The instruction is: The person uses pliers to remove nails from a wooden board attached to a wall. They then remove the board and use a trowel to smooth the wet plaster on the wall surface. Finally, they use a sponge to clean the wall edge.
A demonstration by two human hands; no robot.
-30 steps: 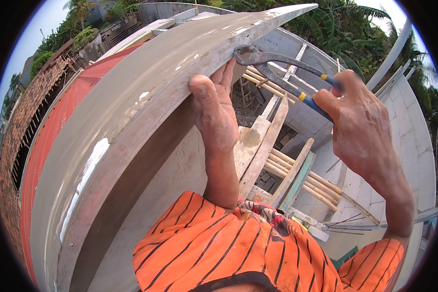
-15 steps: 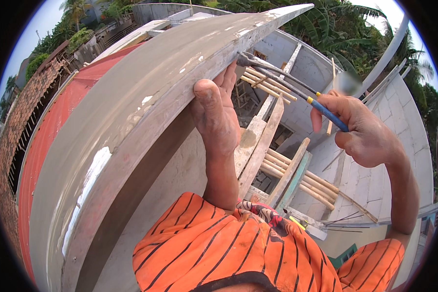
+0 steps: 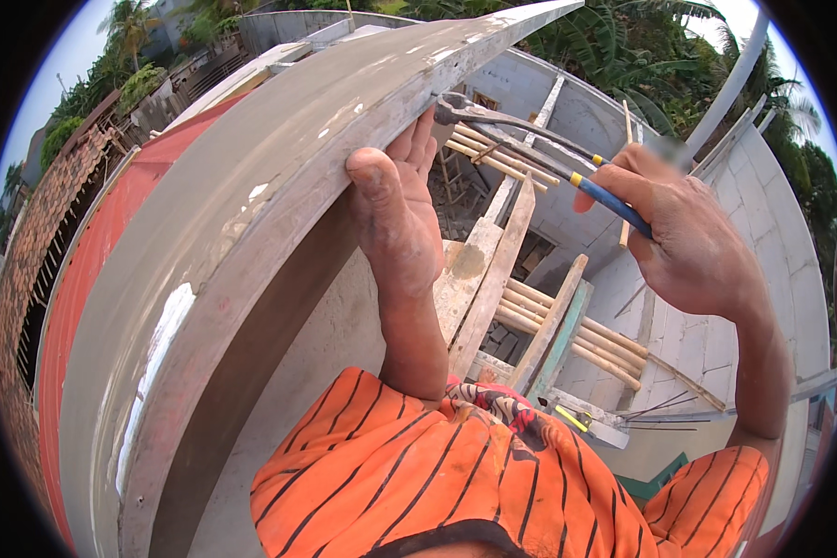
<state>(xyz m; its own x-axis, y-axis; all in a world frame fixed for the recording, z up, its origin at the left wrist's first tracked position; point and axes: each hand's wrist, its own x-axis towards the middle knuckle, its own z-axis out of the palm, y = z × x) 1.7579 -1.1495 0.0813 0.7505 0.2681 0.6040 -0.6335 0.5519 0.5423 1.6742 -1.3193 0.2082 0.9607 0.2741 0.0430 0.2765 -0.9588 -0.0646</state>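
**Head view: pincers at the edge of a plastered wall top**

Head camera looks down over an orange striped shirt (image 3: 456,474), cut off at the lower edge. Left hand (image 3: 395,219) grips the plank (image 3: 279,242) edging the grey wall top (image 3: 205,186) at centre frame, fingers curled over it, their tips hidden. Right hand (image 3: 693,246), centre right, is clenched round the blue-handled pincers (image 3: 530,139); their head touches the plank's edge at upper centre. What the jaws bite is too small to make out. Wooden ladders (image 3: 549,316) lie below, partly hidden.
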